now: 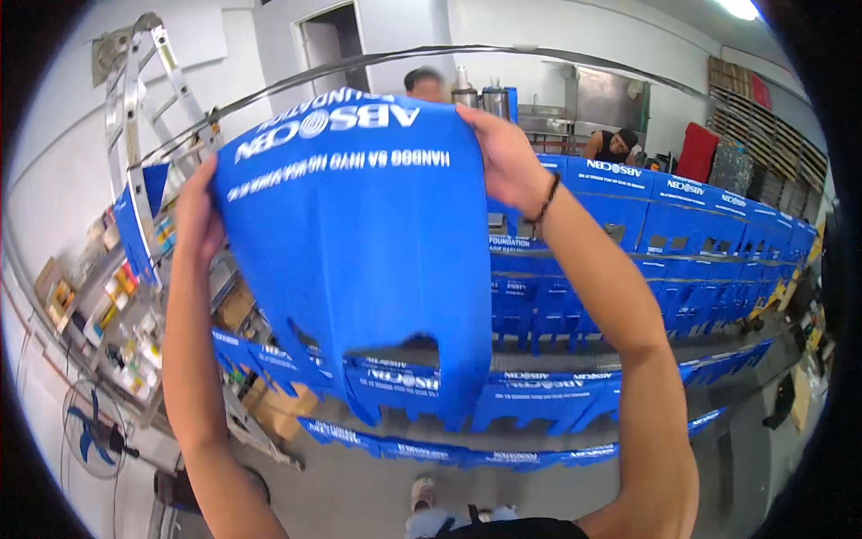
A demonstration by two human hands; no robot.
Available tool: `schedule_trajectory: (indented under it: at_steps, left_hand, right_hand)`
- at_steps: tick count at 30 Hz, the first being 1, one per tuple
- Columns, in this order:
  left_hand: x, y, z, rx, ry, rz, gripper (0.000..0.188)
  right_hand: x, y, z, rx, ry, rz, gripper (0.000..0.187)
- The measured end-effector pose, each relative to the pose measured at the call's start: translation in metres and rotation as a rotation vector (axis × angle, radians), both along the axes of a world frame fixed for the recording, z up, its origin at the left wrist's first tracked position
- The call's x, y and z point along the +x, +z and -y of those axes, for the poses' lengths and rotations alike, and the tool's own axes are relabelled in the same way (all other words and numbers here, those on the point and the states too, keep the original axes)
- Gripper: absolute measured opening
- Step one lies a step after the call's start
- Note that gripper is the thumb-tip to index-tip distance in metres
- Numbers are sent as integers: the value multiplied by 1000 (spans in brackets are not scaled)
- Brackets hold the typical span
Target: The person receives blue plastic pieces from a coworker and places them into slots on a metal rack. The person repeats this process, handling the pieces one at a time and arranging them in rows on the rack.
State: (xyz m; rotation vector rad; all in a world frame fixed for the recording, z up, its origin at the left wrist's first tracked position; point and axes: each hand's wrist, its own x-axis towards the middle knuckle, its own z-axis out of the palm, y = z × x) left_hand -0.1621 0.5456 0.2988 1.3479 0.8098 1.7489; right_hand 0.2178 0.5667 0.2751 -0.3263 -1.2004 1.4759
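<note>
A blue fabric bag (pixel 395 242) with white printing hangs upside down in front of me, its cut-out handle end at the bottom. My left hand (pixel 196 211) is closed on the bag's upper left corner. The upper right corner is pinched between the thumb and fingers of my right hand (pixel 512 162), which has a dark bracelet at the wrist. Close behind the bag's top edge runs a dark line (pixel 620 72), stretched across the room. Whether the bag touches it, I cannot tell.
Rows of similar blue bags (pixel 606 202) hang beyond and below. At left stand an aluminium ladder (pixel 135 171), a cluttered shelf (pixel 121 337) and a fan (pixel 94 431). One person (pixel 422 85) is behind the held bag, another (pixel 615 144) farther right. Stacked racks (pixel 763 117) stand at far right.
</note>
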Motion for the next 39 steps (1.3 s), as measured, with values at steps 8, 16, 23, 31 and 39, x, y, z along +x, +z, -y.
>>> schedule_trajectory:
  at_steps: [8, 16, 23, 31, 39]
  left_hand:
    - [36, 25, -302, -36, -252, -1, 35]
    - [67, -16, -510, -19, -215, -275, 34]
    - [57, -96, -572, -54, -31, -415, 41]
    - [-14, -71, -502, -255, -14, -702, 38]
    - [-95, -69, -319, 147, 267, -1274, 29]
  right_hand:
    - [20, 25, -241, -78, -488, -49, 24]
    - [78, -26, -388, 4, -932, 435, 21]
    - [68, -122, -441, -277, -913, 856, 25]
    - [12, -91, -374, -272, -536, 815, 36]
    - [64, -29, -160, 669, -815, 1525, 28]
